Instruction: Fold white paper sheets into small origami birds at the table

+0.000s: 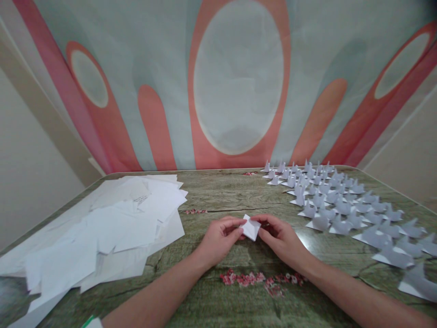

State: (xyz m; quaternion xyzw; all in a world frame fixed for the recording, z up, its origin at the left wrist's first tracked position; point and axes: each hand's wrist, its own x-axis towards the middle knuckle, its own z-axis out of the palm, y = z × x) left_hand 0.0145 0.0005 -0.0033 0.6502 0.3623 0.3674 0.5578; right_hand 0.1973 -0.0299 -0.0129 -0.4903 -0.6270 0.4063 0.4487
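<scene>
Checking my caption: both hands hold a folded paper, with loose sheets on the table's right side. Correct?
No: the head view shows loose sheets on the left side of the table. The left hand and right hand hold the folded paper.

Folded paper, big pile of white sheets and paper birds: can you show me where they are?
Folded paper (251, 229): head view, middle of its upper face.
Pile of white sheets (126, 224): head view, top sheets near the middle.
Paper birds (343, 208): head view, one bird's body.

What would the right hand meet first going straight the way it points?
The folded paper, which the right hand touches; beyond that, probably the left hand, though one view leaves depth unclear.
</scene>
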